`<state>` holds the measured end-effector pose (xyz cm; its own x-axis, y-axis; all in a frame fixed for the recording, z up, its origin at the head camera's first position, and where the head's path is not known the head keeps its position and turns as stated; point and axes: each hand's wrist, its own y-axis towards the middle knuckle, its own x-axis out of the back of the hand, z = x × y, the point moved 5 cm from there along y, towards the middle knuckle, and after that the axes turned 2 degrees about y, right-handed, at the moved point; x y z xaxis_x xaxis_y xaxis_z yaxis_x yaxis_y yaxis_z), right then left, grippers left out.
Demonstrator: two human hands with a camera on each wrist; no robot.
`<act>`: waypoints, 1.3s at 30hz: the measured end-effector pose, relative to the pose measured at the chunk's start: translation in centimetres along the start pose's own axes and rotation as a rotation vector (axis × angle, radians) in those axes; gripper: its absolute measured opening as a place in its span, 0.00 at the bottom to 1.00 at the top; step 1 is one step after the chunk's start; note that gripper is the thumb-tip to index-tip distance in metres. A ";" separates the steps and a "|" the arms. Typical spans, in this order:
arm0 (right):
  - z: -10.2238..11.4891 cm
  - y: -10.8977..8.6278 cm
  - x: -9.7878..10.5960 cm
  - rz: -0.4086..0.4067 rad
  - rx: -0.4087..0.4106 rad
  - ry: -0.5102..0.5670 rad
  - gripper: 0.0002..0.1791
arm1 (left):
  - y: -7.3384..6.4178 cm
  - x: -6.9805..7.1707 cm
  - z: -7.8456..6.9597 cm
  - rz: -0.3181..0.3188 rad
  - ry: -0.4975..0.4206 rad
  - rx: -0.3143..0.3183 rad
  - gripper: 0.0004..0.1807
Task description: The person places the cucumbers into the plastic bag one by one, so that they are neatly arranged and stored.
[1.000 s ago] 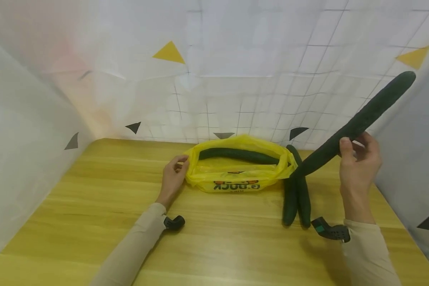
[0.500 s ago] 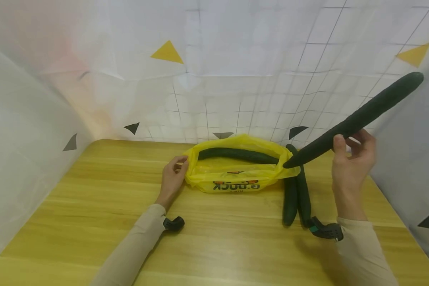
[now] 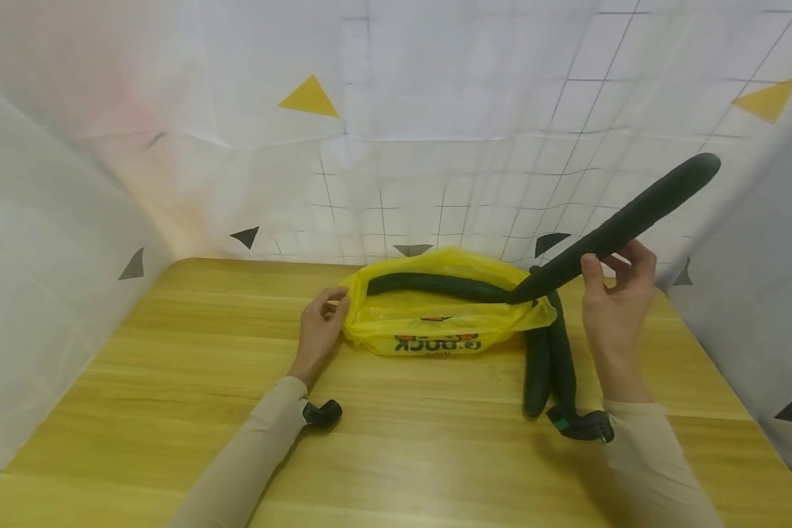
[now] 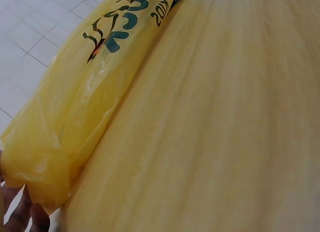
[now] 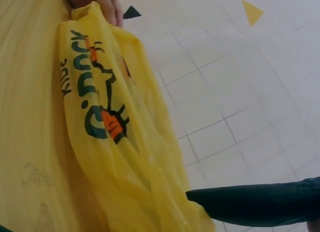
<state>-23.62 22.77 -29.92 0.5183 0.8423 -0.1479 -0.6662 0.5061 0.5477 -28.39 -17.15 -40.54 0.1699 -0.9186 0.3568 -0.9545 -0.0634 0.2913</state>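
Observation:
A yellow plastic bag [image 3: 376, 339] lies on the table with its mouth spread wide. One cucumber [image 3: 435, 284] is inside it, along the back. My left hand [image 3: 320, 326] pinches the bag's left edge; in the left wrist view its fingertips show under the crumpled plastic. In my right hand [image 3: 617, 312] a long dark green cucumber [image 3: 623, 227] is held tilted, its far end raised to the right. The lower tip of this cucumber [image 5: 250, 204] is at the bag's right opening. Another two cucumbers [image 3: 537, 374] lie side by side on the table, right of the bag, partly hidden.
The wooden table [image 3: 171, 411] reaches back to a white wall sheet [image 3: 435, 169] printed with grid lines and triangles. White sheets also stand along the left and right sides. Each wrist carries a small black device [image 3: 322, 414].
My right hand has moved left with the cucumber, bringing its lower tip from beyond the bag's right edge to over the opening. My left hand stays at the bag's left edge.

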 end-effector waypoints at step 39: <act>-1.3 -2.1 -3.8 0.280 0.119 -0.108 0.26 | 0.9 -0.7 3.5 -0.021 0.001 -0.017 0.15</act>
<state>-24.83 18.78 -31.56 0.3820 0.9179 0.1072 -0.7269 0.2268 0.6482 -30.18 -17.96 -43.65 0.1907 -0.9165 0.3516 -0.9462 -0.0762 0.3144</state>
